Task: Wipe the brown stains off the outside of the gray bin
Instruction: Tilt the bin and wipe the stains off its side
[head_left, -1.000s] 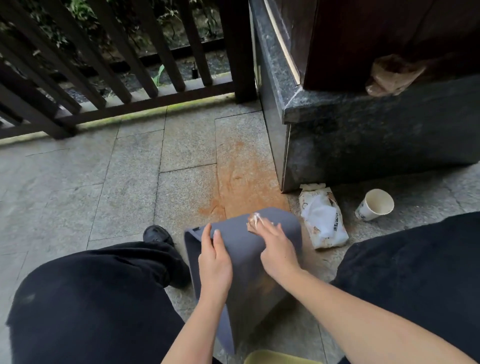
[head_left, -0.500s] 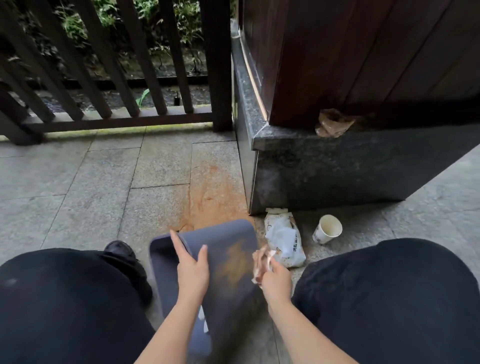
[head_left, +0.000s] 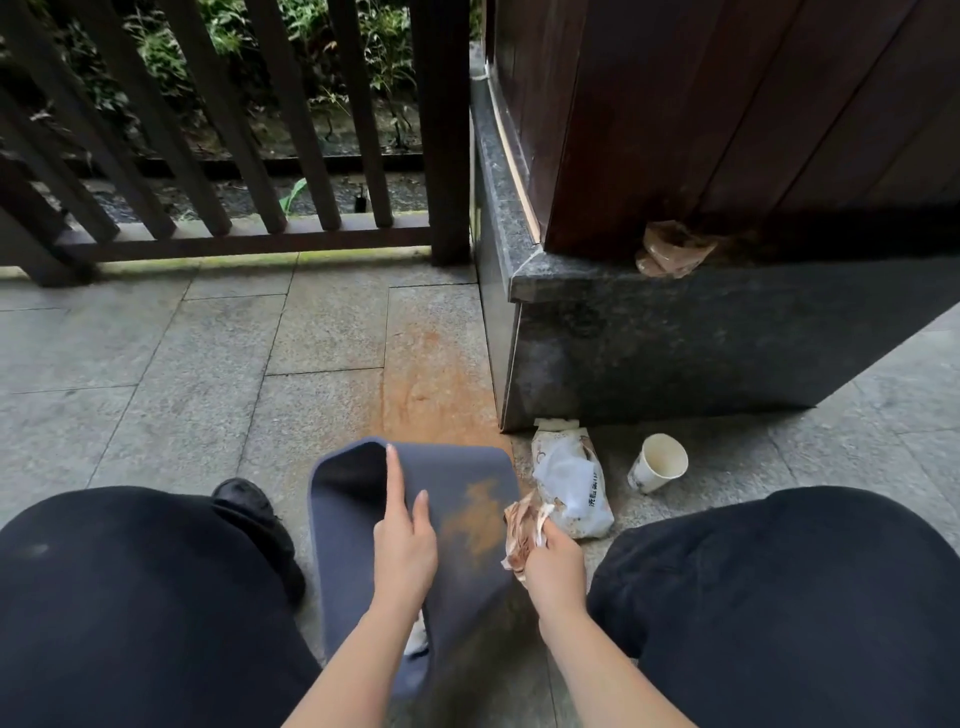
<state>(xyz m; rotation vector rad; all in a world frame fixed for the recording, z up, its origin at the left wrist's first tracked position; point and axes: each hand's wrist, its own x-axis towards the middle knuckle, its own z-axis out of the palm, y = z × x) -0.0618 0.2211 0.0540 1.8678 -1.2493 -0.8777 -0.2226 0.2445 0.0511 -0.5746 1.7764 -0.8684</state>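
Left hand (head_left: 404, 540) flat, fingers spread on gray bin (head_left: 467, 582); brown stain (head_left: 470, 517) between hands; right hand (head_left: 553, 564) clutching stained wipe (head_left: 522, 535) beside bin.

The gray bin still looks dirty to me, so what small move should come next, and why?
Probably bring the right hand with its crumpled wipe back left onto the brown stain. The stain still shows on the gray bin, the wipe sits off its right edge, and the left hand steadies it.

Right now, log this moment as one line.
left hand: steadying gray plastic bin on its side | right hand: gripping stained crumpled wipe beside bin | brown stain: still on outside
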